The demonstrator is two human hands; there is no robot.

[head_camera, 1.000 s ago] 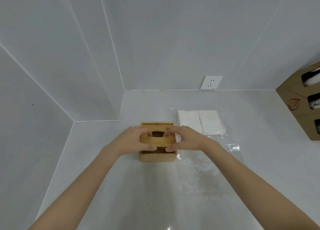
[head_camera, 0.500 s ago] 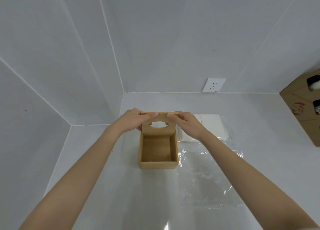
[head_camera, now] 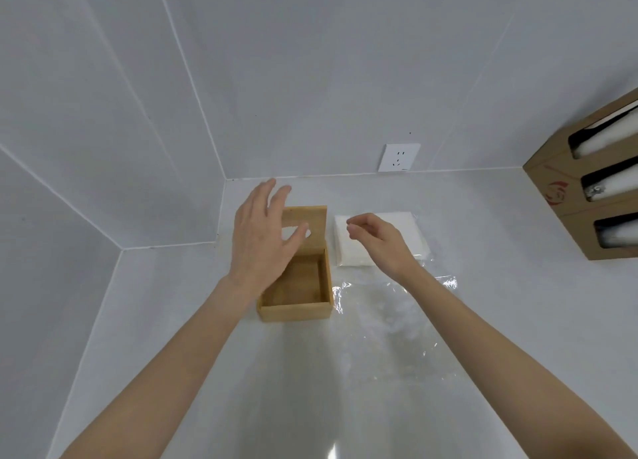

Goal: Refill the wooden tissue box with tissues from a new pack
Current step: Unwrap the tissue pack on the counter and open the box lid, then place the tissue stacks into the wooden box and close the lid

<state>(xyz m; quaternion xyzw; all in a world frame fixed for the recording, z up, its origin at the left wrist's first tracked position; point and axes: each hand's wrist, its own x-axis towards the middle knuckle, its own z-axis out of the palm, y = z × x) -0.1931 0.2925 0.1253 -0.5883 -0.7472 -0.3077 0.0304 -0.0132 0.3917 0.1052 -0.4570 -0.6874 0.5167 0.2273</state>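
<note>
White counter [head_camera: 310, 407] fills the near part of the view, in a corner of white tiled walls. On it, to the right of the middle, lies a sheet of clear plastic wrap [head_camera: 390, 327], flat and empty.

Just behind and to the left of the wrap stands the wooden box [head_camera: 293, 308]. It is open and nothing is inside; only the bare wood bottom shows. Its lid [head_camera: 310, 222] stands upright at the far side, with the oval hole in it. The left hand [head_camera: 262, 237] hovers over the left part of the box with the fingers spread wide, holding nothing. I cannot tell if it touches the lid.

To the right of the box, very close, lies the stack of white tissues [head_camera: 379, 241], already out of the pack. The right hand [head_camera: 376, 241] is above the stack, fingers loosely curled and not closed on anything.

The step in hand is probably to take up the tissues. It is better to grip the whole stack from both sides and keep it square, so it goes flat into the box.

Farther back are a wall socket [head_camera: 399, 157] and, at the right edge, a cardboard holder [head_camera: 552, 189] with rolls.
</note>
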